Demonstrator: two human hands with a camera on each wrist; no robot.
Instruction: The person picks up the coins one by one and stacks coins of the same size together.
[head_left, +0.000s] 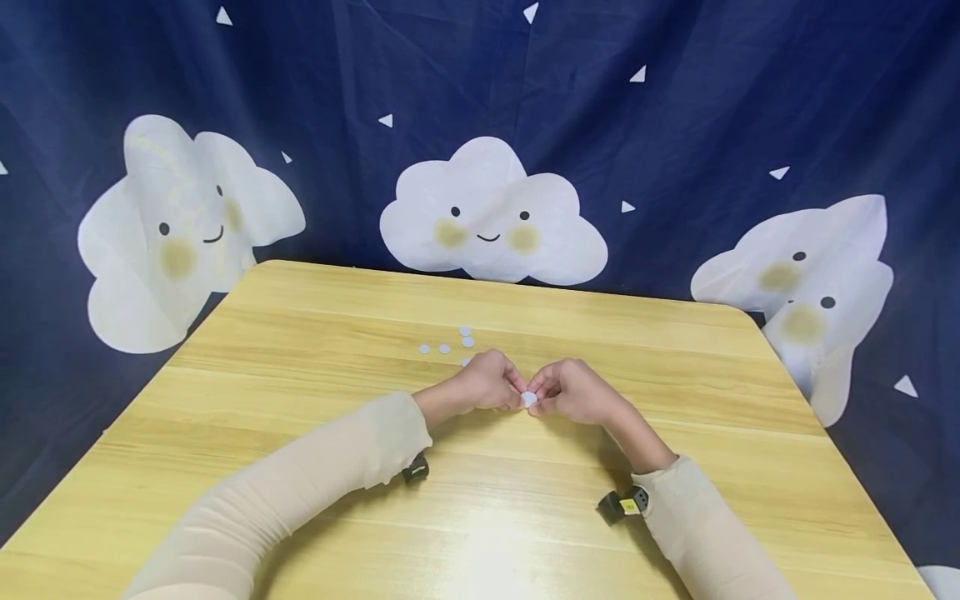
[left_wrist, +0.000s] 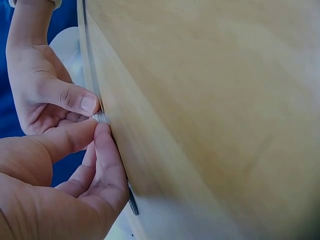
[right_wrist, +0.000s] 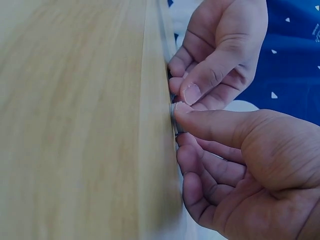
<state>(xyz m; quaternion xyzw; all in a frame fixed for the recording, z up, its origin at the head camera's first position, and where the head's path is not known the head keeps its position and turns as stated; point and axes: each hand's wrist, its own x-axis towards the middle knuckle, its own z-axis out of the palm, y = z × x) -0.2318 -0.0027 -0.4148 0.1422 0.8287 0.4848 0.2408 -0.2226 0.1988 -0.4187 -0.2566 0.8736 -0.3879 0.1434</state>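
Low over the middle of the table, a small stack of thin whitish discs point(head_left: 528, 399) sits between the fingertips of both hands. My left hand point(head_left: 487, 382) pinches it from the left with thumb and index finger; the left wrist view shows the layered edges of the stack point(left_wrist: 101, 117) there. From the right, my right hand point(head_left: 579, 392) grips the same discs with its thumb and fingers. The right wrist view shows only a pale edge of the stack point(right_wrist: 174, 119), mostly covered by the thumb. Several loose white discs point(head_left: 445, 349) lie flat just beyond the left hand.
The wooden table point(head_left: 360, 308) reaches back to a dark blue curtain point(head_left: 330, 100) printed with smiling clouds. Among the loose discs, one point(head_left: 466, 362) is partly hidden behind the left hand. A black wrist camera point(head_left: 617, 505) hangs beneath the right sleeve.
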